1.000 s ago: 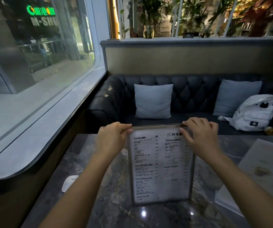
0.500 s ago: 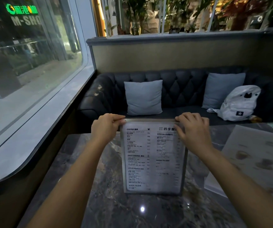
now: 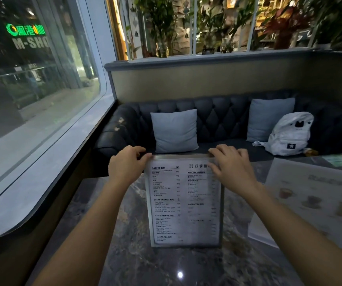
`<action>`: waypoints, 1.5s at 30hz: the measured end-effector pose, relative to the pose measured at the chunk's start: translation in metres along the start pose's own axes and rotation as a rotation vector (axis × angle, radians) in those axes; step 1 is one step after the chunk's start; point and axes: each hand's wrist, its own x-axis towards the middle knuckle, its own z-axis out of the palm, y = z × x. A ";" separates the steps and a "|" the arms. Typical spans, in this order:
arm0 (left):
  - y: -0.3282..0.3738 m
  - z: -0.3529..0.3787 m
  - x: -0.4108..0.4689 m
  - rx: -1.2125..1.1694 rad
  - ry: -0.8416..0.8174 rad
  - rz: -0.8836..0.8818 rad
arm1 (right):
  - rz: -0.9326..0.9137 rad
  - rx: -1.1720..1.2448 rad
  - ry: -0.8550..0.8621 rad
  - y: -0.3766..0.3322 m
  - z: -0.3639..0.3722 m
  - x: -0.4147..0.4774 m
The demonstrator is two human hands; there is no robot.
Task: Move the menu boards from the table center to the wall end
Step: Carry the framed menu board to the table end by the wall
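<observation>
An upright menu board (image 3: 183, 205), a framed white sheet with black drink lists, stands on the dark marbled table (image 3: 129, 244). My left hand (image 3: 125, 169) grips its top left corner and my right hand (image 3: 231, 166) grips its top right corner, fingers curled over the upper edge. A second menu board (image 3: 314, 199) with pictures of drinks leans at the right of the table, touched by neither hand.
A window ledge (image 3: 42, 182) and glass wall run along the left of the table. Beyond the far edge is a dark tufted sofa (image 3: 217, 118) with two grey cushions (image 3: 175, 131) and a white backpack (image 3: 289, 135). A small green card (image 3: 339, 159) lies at the far right.
Both hands keep hold of the menu board's top corners. The board now stands more upright and a little farther from me, and my view has lifted slightly.
</observation>
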 end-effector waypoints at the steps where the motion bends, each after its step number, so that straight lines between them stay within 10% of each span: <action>1: 0.006 -0.003 -0.002 -0.004 0.030 0.019 | 0.013 0.010 0.014 0.002 -0.005 -0.001; 23: 0.231 0.065 -0.049 -0.247 -0.161 0.563 | 0.411 -0.233 0.028 0.168 -0.117 -0.127; 45: 0.249 0.102 -0.054 -0.332 -0.179 0.384 | 0.502 0.186 0.128 0.231 -0.109 -0.139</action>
